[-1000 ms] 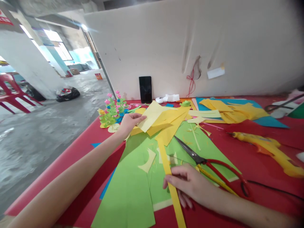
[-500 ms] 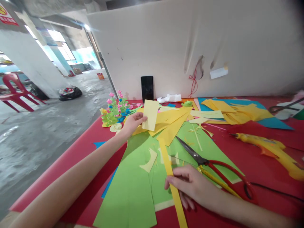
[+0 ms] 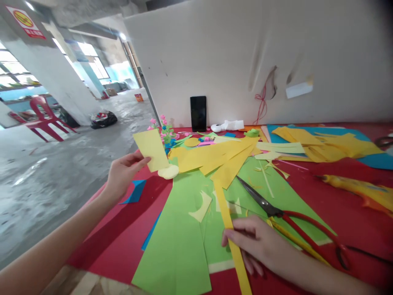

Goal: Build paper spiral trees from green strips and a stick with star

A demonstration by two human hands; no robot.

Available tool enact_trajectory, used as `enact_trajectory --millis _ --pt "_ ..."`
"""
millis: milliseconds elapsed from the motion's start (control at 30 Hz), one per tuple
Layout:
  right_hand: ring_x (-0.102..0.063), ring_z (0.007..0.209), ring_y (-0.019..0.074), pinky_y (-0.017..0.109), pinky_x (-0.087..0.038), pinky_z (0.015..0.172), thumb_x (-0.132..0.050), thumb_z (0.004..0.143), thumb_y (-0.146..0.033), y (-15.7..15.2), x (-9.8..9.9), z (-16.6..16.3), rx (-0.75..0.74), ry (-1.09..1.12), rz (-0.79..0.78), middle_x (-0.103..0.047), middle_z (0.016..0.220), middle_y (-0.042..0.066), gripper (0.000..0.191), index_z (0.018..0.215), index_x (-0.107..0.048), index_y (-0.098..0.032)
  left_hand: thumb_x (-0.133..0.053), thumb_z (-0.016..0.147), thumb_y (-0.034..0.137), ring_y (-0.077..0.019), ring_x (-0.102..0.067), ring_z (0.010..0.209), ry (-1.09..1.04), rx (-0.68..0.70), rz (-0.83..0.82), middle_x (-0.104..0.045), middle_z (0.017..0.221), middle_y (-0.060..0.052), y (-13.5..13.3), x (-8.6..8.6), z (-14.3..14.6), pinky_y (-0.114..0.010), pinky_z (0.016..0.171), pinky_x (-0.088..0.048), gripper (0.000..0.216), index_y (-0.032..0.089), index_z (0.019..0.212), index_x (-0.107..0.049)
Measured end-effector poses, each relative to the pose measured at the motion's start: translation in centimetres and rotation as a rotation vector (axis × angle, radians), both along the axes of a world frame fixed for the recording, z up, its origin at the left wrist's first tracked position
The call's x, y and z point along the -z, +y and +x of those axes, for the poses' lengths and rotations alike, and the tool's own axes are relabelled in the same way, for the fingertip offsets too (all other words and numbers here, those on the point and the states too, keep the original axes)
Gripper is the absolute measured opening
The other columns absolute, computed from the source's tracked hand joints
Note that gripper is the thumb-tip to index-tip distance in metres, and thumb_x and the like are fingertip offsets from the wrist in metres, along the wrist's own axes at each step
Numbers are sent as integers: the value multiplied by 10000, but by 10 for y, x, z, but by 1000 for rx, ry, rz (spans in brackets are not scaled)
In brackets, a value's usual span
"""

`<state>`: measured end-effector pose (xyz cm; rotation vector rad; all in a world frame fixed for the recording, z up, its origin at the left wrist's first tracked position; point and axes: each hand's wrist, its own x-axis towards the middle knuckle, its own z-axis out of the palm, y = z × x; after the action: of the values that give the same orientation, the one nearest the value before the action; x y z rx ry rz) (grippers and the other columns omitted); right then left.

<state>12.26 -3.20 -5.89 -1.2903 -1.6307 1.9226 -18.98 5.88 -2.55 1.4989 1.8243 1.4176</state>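
Between the thumb and fingers of my left hand (image 3: 126, 170) is a pale yellow paper rectangle (image 3: 151, 149), raised over the left side of the table. It partly covers a small paper flower arrangement (image 3: 166, 132). A cream paper oval (image 3: 168, 171) lies just below it. My right hand (image 3: 250, 241) pinches a long yellow paper strip (image 3: 226, 207) over green paper sheets (image 3: 172, 241). Right beside that hand lie red-handled scissors (image 3: 270, 209), blades pointing away and slightly parted, and a thin yellow tool (image 3: 294, 239), partly hidden by the hand.
Yellow paper sheets (image 3: 208, 155) spread across the middle. A yellow glue gun (image 3: 356, 188) rests at the right on the red table covering (image 3: 116, 241). A black phone (image 3: 198, 114) leans against the white panel (image 3: 227, 57) behind. Blue paper (image 3: 362, 162) with yellow scraps lies back right.
My left hand has moved left and towards me with the pale yellow paper, off the yellow sheets. My right hand keeps its hold on the strip. The whole view has shifted slightly.
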Motion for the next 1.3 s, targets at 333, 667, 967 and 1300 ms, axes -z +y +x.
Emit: enact_trajectory --millis 333,667,967,1300 --pt "-385 301 44 138 -268 319 -433 831 -434 -2 1 1 -7 -18 20 -452 382 -61 314 768 -564 -156 -580 805 246 -127 -571 727 214 -100 -63 -595 801 -6 -13 24 -40 -293 684 -478 141 113 850 -572" --pt "-382 293 45 136 -260 307 -431 838 -421 -1 1 1 -15 -18 32 -457 377 -58 310 773 -574 -154 -539 847 294 -169 -599 849 294 -62 -116 -614 933 -42 -9 33 -41 -365 770 -504 224 110 969 -579" --pt "-386 298 40 128 -260 313 -434 840 -424 0 1 1 -21 -19 22 -466 382 -57 314 772 -576 -152 -544 843 296 -172 -598 855 279 -59 -105 -615 940 -43 -10 34 -41 -369 777 -501 228 110 969 -581" --pt "-375 301 36 129 -273 320 -428 836 -430 -1 1 1 -12 -18 18 -465 397 -61 317 770 -567 -153 -592 752 321 -166 -604 811 141 21 -23 -650 896 -38 -21 16 -20 -303 764 -478 241 129 896 -575"
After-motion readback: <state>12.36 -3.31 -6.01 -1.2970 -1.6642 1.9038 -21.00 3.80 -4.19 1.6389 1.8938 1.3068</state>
